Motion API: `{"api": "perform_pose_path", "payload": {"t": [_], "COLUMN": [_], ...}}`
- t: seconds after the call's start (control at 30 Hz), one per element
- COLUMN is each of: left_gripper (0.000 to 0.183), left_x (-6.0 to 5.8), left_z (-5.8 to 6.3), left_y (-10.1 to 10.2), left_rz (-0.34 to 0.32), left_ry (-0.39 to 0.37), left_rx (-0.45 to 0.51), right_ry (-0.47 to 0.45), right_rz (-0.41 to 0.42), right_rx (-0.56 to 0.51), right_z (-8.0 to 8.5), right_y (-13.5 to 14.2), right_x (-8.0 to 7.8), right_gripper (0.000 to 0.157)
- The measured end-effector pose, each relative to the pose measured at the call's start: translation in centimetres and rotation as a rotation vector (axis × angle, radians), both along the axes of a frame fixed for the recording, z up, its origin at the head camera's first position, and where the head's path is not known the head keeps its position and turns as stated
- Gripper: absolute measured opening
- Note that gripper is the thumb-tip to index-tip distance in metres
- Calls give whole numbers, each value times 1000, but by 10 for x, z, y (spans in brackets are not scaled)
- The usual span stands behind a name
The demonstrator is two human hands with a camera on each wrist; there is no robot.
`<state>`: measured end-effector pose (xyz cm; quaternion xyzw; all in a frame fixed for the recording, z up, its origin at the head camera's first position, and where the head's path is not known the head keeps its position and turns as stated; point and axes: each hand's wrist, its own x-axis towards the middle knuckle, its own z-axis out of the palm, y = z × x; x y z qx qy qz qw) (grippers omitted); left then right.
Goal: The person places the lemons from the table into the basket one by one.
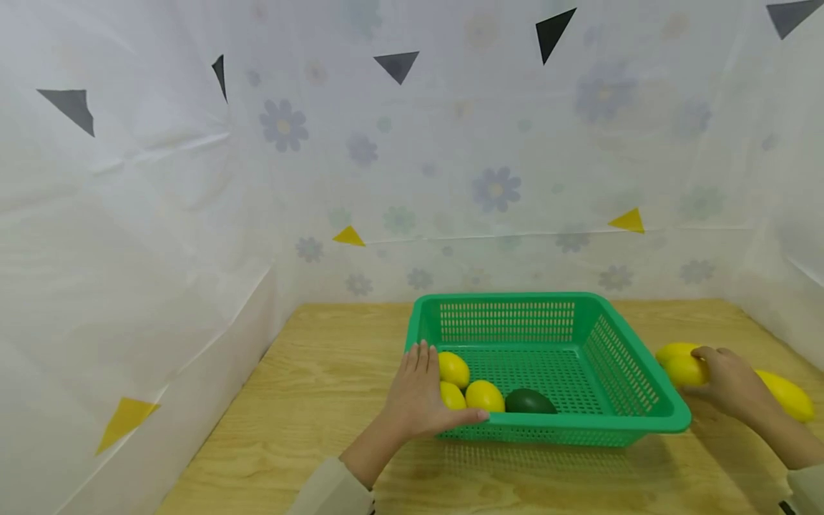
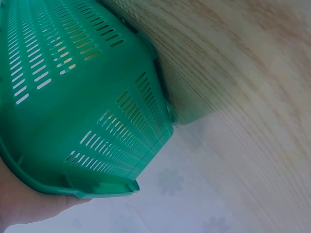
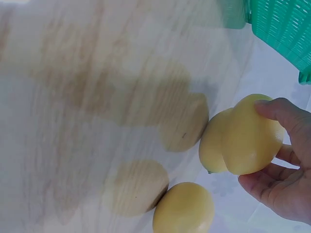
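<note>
My left hand (image 1: 418,397) rests on the near left corner of a green plastic basket (image 1: 618,429), its fingers extended along the left rim and the thumb over the front rim. Inside that corner lie three lemons (image 1: 485,396), partly hidden by the hand and rim, and a dark green avocado (image 1: 529,402). Right of the basket, my right hand (image 1: 730,383) grips a lemon (image 3: 253,138) between thumb and fingers. Just behind it in the right wrist view is another lemon (image 3: 213,145). A further yellow fruit, seemingly a lemon (image 1: 788,395), lies right of the hand.
The basket stands on a wood-grain table (image 1: 309,400). Its rim and slotted walls rise between the two hands. White flowered sheeting (image 1: 438,179) encloses the table at the back and sides, with black and yellow triangles on it.
</note>
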<state>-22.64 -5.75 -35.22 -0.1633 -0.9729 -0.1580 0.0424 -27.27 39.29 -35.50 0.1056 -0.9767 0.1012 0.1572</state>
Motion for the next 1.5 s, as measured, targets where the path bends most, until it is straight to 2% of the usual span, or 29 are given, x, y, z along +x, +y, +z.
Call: {"api": "perform_pose_path", "payload": {"t": [0.3, 0.5, 1.0, 1.5], "left_gripper": [113, 112, 113, 112], "left_x": [-2, -2, -2, -1], "left_z": [-1, -1, -1, -1], "left_y": [0, 0, 0, 0], "left_rz": [-3, -1, 4, 5], "left_ry": [3, 5, 1, 6], "left_rx": [-5, -14, -19, -15], "right_ry": [-15, 30, 35, 35], "right_rz": [8, 26, -14, 34], "right_rx": [-1, 10, 16, 28], "right_z": [7, 10, 33, 53], "right_y": [-1, -2, -15, -23], "right_x": [0, -1, -9, -8], "right_gripper": [60, 58, 58, 60]}}
